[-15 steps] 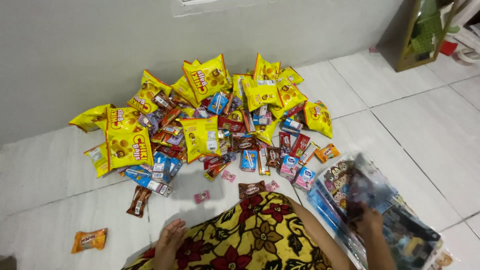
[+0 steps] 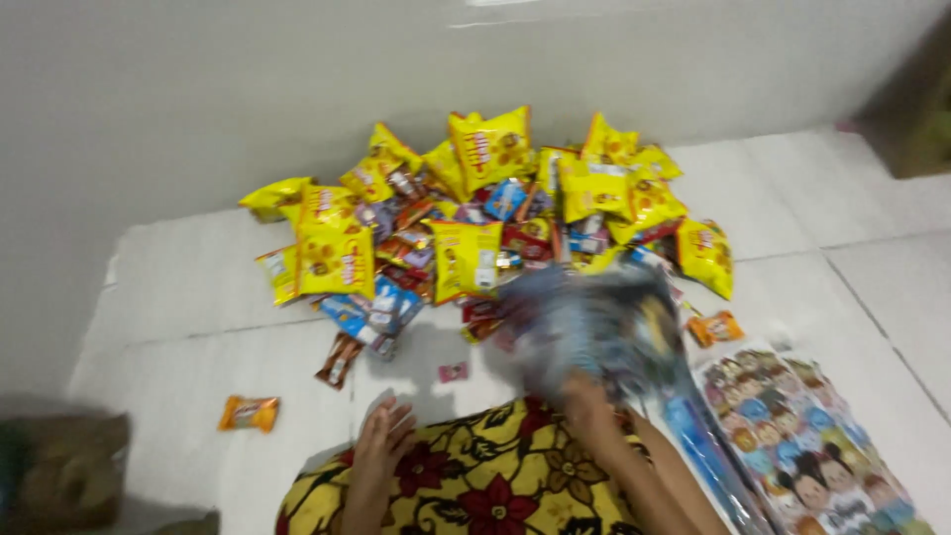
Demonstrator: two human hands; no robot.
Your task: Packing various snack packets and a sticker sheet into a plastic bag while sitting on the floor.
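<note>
Your right hand [image 2: 586, 401] grips a blurred plastic bag [image 2: 604, 327], lifted at twelve o'clock from it, before the snack pile [image 2: 475, 218]. Your left hand [image 2: 381, 436] rests spread on your patterned lap [image 2: 495, 476], farther off at nine o'clock.

There is one camera, worn on the person's head, and it looks down and forward from above the lap in the yellow flowered cloth [image 2: 495, 476]. It faces the plain grey wall [image 2: 297, 79], with the white tiled floor [image 2: 198, 327] spread out below. The big pile of shiny yellow snack bags [image 2: 475, 198] sits near the middle, close by, and the picture is blurry.
</note>
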